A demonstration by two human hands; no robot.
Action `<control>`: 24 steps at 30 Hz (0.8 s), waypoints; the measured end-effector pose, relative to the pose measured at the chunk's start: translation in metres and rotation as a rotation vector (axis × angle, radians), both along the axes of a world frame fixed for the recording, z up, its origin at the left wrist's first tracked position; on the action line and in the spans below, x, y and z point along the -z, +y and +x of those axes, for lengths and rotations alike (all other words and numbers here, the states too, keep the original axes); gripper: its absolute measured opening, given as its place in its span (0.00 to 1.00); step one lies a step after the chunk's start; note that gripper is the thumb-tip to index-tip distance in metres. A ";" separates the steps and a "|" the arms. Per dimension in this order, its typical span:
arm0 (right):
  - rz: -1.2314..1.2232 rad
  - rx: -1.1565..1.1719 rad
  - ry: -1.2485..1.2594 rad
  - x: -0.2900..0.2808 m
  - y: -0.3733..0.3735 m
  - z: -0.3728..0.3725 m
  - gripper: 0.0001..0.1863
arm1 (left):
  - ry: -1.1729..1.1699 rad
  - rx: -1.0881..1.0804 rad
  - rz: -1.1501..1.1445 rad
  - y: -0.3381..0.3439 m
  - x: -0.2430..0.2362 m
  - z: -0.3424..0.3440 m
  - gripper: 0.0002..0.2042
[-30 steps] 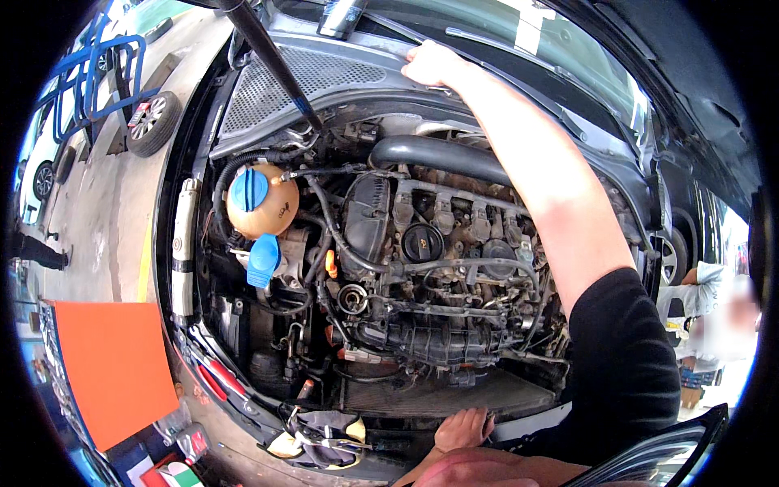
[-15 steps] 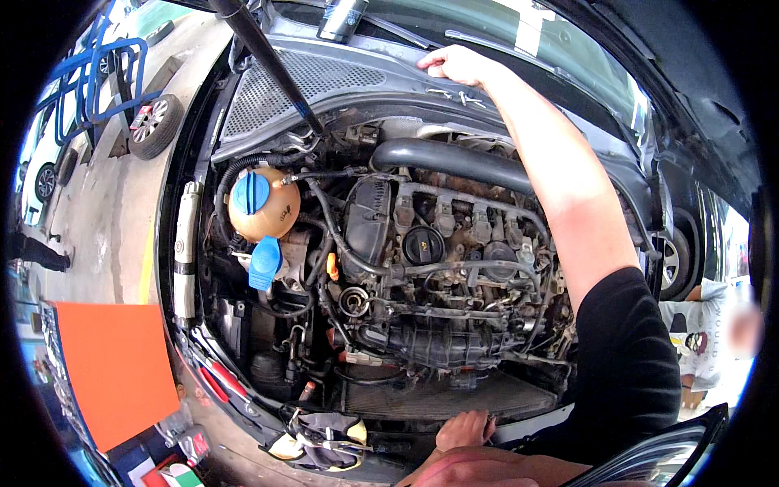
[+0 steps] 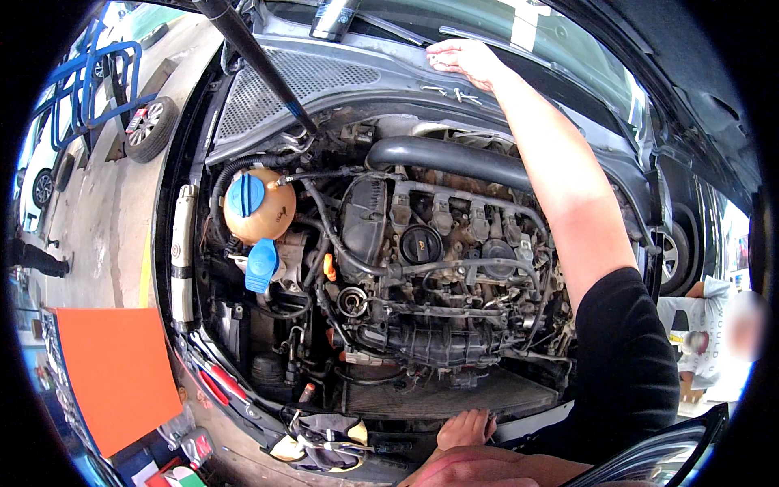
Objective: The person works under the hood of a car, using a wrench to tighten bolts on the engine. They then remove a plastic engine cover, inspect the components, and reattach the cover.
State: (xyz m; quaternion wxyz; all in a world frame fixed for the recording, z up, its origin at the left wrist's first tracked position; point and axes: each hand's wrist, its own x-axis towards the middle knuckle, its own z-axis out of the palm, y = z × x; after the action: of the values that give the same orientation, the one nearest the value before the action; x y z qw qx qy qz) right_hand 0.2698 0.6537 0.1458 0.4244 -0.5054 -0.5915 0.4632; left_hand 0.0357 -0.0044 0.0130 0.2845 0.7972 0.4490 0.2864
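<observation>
My right hand (image 3: pixel 466 62) reaches across the engine to the plastic cowl (image 3: pixel 373 50) below the windscreen. Its fingers are stretched out, and I see nothing held in them. Close by on the cowl lie a few small metal bolts (image 3: pixel 463 96). At the front edge of the bay, beside the radiator (image 3: pixel 446 396), rests my left hand (image 3: pixel 464 428). Its fingers are curled closed, and what they hold, if anything, is hidden. Between the hands sits the uncovered engine (image 3: pixel 446 284) with its black oil filler cap (image 3: pixel 420 244).
A dark prop rod (image 3: pixel 260 69) slants over the cowl's left side, near a spray can (image 3: pixel 333 20). At left stand an orange-tan coolant tank (image 3: pixel 264 215) and blue washer cap (image 3: pixel 262 264). Work gloves (image 3: pixel 324 438) lie on the front edge. Another person (image 3: pixel 706 333) is at far right.
My right hand has gone from curled fingers to stretched-out ones and shifted slightly right at the cowl. My left hand stays in place. The view has shifted slightly.
</observation>
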 end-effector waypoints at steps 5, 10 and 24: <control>-0.004 0.047 -0.167 -0.002 -0.001 -0.002 0.16 | -0.007 0.016 -0.023 0.006 -0.008 -0.002 0.12; -0.004 0.101 -0.485 -0.006 -0.005 -0.022 0.15 | -0.019 0.004 -0.021 0.007 -0.005 -0.001 0.11; -0.244 -0.011 0.392 -0.039 -0.250 -0.023 0.09 | 0.043 -0.018 -0.171 -0.008 0.003 0.002 0.11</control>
State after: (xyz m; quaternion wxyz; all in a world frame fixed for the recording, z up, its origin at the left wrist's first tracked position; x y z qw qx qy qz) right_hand 0.2469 0.4036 0.1845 0.4643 -0.4504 -0.4400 0.6228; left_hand 0.0379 -0.0125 0.0099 0.3394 0.7717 0.4849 0.2325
